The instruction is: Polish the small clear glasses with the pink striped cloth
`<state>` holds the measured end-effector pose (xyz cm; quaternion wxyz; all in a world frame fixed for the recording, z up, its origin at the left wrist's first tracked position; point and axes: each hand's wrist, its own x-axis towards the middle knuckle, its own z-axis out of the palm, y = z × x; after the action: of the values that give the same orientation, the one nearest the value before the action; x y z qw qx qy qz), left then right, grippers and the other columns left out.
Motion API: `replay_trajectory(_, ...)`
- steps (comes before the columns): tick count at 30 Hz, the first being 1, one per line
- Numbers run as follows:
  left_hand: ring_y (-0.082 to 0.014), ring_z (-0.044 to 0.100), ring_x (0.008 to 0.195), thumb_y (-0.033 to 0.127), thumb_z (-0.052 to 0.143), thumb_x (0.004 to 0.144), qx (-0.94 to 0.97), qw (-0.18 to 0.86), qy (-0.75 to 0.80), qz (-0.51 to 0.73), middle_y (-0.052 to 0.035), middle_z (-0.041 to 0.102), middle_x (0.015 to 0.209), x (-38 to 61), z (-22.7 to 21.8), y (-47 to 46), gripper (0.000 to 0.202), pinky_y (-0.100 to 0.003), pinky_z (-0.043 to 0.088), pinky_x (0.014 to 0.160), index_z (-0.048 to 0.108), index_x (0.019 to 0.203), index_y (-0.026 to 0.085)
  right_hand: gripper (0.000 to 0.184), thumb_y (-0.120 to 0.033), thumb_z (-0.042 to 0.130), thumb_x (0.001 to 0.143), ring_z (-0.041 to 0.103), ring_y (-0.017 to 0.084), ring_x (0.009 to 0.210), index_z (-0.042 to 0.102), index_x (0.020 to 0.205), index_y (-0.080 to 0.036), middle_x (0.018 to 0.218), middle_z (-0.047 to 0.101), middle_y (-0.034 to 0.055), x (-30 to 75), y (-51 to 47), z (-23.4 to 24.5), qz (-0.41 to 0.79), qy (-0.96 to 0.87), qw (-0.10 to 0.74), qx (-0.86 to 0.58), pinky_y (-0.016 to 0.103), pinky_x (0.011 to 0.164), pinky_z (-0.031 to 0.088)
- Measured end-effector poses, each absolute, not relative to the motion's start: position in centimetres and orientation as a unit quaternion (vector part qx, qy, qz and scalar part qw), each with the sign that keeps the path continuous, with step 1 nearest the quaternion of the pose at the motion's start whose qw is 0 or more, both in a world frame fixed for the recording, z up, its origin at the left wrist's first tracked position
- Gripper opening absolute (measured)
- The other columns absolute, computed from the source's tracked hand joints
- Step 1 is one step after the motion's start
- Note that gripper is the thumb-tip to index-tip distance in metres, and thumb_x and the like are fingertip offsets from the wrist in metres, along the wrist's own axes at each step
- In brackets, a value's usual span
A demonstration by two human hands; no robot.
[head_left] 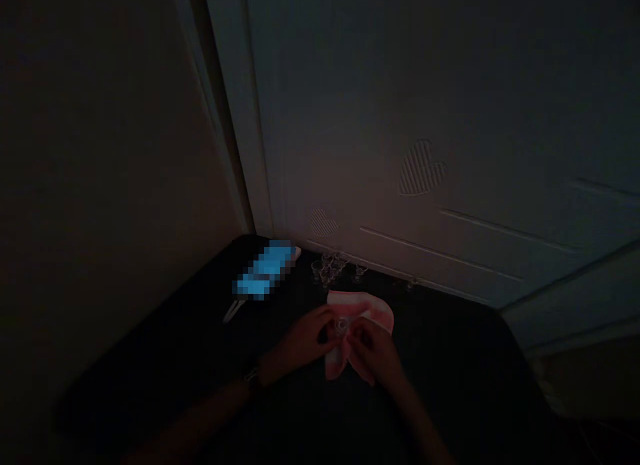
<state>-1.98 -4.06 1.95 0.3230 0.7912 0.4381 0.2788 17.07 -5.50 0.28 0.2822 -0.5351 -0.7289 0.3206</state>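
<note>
The scene is very dim. Between the thumb and fingers of my left hand [310, 335] is a small clear round piece [341, 326], which looks like a tiny cup seen end-on. My right hand [375, 348] pinches a pink and white cloth [365, 302] right beside that piece. The cloth spreads behind both hands, and its lower folds hang below them. Just beyond it, several small clear cup-shaped pieces [327, 268] stand in a cluster on the dark tabletop [200, 345].
A phone [265, 272] with a lit, blurred screen and a strap [233, 310] lies to the left. One clear piece [359, 273] is apart from the cluster, another [412, 284] farther right. A pale panel with raised hearts [423, 168] rises behind the table.
</note>
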Motion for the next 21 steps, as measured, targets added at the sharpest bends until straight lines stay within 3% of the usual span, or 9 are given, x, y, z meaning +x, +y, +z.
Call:
replay_trajectory(5,-0.019,0.054,0.094,0.032,0.059,0.074,0.784,0.347,0.445,0.258,-0.0033,0.059,0.103,-2.1,1.7,-3.9,0.02,-0.031,0.044,0.082,0.059,0.093,0.026,0.008,-0.024,0.052,0.079,0.054,0.016,0.068,0.057,0.085,-0.026,0.077,0.061,0.0002,17.0,-5.8,0.3,0.355,-0.701,0.293,-0.545,0.027,0.061,0.04)
replay_trajectory(12,-0.0166,0.054,0.087,0.026,0.058,0.075,0.779,0.379,0.439,0.239,-0.0021,0.057,0.097,-2.4,1.4,-3.6,0.015,-0.028,0.046,0.075,0.057,0.089,0.026,0.006,-0.023,0.053,0.079,0.053,0.015,0.066,0.058,0.082,-0.025,0.075,0.06,-0.0002,17.0,-6.0,1.2,0.36,-0.712,0.288,-0.529,0.025,0.06,0.038)
replay_trajectory(21,-0.0149,0.053,0.081,0.026,0.058,0.076,0.777,0.412,0.398,0.262,-0.0022,0.052,0.104,-2.7,1.6,-3.6,0.028,-0.026,0.045,0.062,0.053,0.104,0.028,0.012,-0.026,0.053,0.081,0.053,0.013,0.071,0.06,0.09,-0.021,0.082,0.061,-0.0001,17.0,-6.4,2.0,0.334,-0.722,0.285,-0.534,0.023,0.064,0.038)
